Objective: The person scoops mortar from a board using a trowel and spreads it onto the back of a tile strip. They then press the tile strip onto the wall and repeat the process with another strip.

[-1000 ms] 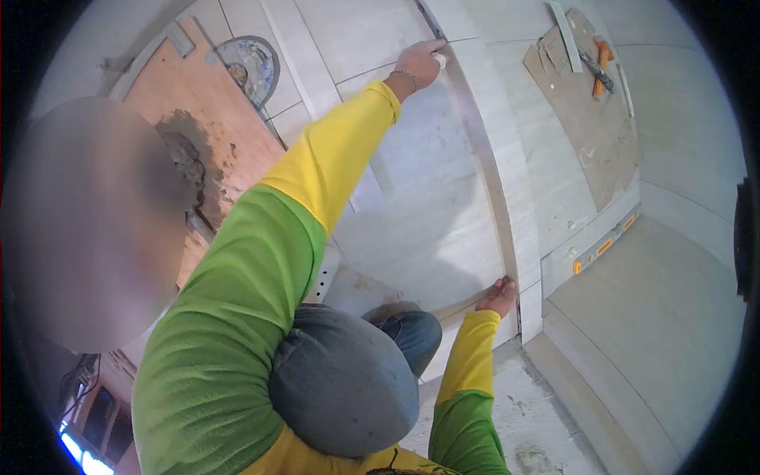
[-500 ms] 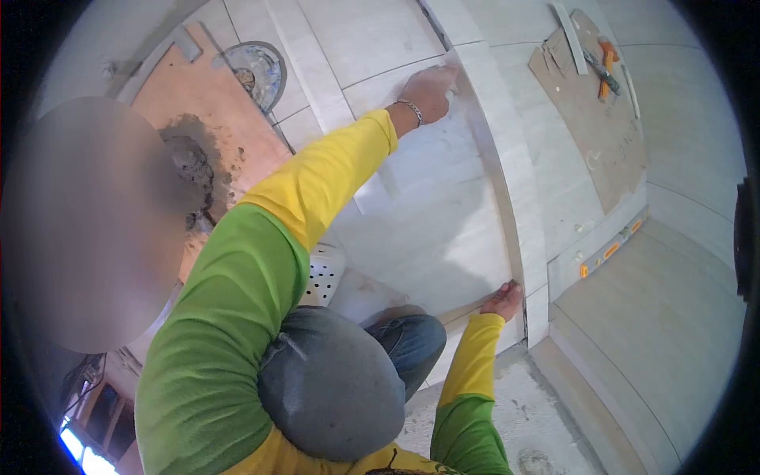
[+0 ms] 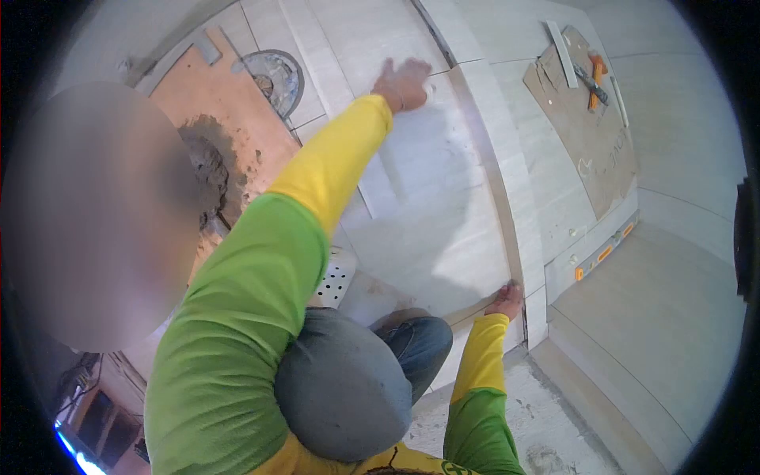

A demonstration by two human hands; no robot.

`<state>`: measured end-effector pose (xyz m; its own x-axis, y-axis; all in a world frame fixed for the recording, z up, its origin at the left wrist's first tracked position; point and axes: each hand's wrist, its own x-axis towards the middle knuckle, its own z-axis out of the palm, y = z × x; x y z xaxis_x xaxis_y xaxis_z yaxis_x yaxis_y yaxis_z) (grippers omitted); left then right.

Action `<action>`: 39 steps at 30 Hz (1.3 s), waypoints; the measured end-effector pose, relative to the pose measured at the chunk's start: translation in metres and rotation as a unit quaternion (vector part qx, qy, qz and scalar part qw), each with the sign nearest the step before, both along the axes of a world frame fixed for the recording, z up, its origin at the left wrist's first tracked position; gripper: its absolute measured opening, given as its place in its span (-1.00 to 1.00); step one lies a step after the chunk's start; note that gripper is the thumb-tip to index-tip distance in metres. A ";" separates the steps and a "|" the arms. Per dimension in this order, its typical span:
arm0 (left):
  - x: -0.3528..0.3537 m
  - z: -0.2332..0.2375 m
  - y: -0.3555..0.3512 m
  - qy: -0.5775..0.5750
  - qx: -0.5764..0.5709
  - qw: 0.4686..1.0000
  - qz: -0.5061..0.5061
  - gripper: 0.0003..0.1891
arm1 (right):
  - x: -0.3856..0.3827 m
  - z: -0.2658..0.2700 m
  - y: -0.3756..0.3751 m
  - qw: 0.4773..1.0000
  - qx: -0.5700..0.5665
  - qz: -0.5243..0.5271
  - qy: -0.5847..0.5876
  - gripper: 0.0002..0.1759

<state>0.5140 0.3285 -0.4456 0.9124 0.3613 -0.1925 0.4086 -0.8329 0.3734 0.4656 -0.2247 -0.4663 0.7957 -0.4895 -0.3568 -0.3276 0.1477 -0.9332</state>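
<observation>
My left hand [image 3: 404,83] reaches far forward, its fingers spread over the large pale tile [image 3: 443,206] near that tile's far end. It is open, with nothing seen in it. At the near end, my right hand [image 3: 505,301] is low beside the foot of the raised tiled ledge [image 3: 507,150], close to the tile's corner. The fingers there are curled together; I cannot tell what they hold. A narrow strip face of the ledge runs between the two hands.
On the right, cardboard [image 3: 582,119] carries an orange-handled tool [image 3: 595,83] and a thin strip [image 3: 562,54]. A spirit level [image 3: 606,253] lies lower right. At left are an orange board [image 3: 245,103] with mortar [image 3: 210,170] and a round metal disc [image 3: 273,83]. A perforated white shoe [image 3: 336,277] shows near my knee.
My left hand has moved left, away from the ledge's edge, and its fingers have spread. My right hand stays at the near corner. The view has shifted slightly.
</observation>
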 end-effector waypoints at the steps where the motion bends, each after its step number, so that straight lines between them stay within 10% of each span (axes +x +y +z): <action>1: 0.002 0.001 0.011 -0.002 -0.003 1.000 0.005 -0.45 | 0.000 -0.001 -0.001 1.000 -0.003 0.005 -0.002 -0.79; 7: -0.004 0.024 -0.001 0.134 -0.046 0.990 0.023 -0.33 | 0.001 0.001 0.002 0.999 0.016 0.019 0.037 -0.83; 15: -0.086 -0.027 -0.165 -0.120 -0.379 0.916 0.052 -0.52 | 0.004 -0.024 -0.041 0.996 0.041 0.072 0.039 -0.93; 25: -0.081 -0.015 -0.193 -0.051 -0.469 0.870 0.144 -0.30 | -0.049 0.016 -0.040 0.967 -0.202 0.152 -0.028 -0.71; 28: -0.078 -0.014 -0.206 -0.065 -0.593 0.789 0.144 -0.32 | -0.088 0.075 -0.005 0.912 -0.365 0.186 -0.010 -0.68; 30: -0.060 -0.069 -0.227 -0.064 -0.863 0.485 0.129 -0.42 | -0.116 0.097 0.008 0.853 -0.474 0.216 -0.002 -0.69; 33: -0.078 0.028 -0.215 -0.041 -0.781 0.574 0.244 -0.50 | -0.149 0.105 0.018 0.849 -0.469 0.237 -0.060 -0.71; 36: -0.071 -0.044 -0.238 -0.112 -0.701 0.686 0.162 -0.53 | -0.167 0.104 0.029 0.813 -0.498 0.262 -0.149 -0.69; 39: -0.084 -0.040 -0.230 -0.082 -0.724 0.650 0.214 -0.58 | -0.176 0.110 0.032 0.790 -0.502 0.282 -0.209 -0.65</action>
